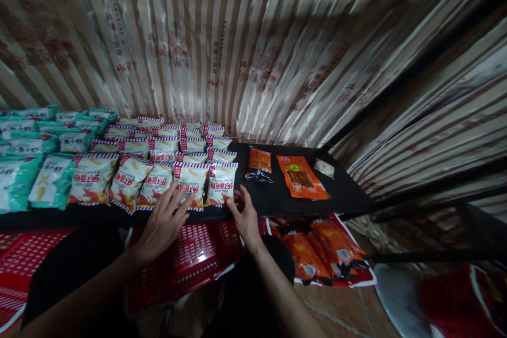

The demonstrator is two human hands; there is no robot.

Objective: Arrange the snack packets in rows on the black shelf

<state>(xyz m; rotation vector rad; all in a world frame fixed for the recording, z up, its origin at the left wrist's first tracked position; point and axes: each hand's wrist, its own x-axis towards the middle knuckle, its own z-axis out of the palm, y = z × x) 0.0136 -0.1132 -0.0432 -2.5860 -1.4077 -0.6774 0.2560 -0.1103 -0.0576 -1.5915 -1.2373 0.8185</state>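
Observation:
Rows of white snack bags with red print and striped edges stand on a black shelf. My left hand is open, its spread fingers lying against the lower front of a snack bag in the front row. At the right end of that row, my right hand is beside the last snack bag. Its thumb is at the bag's lower right corner and the fingers are apart along its side; no firm grip shows.
Teal snack bags fill the shelf's left end. To the right lie a small orange packet, a larger orange bag and a white item. Below are red baskets and orange packets. A striped curtain hangs behind.

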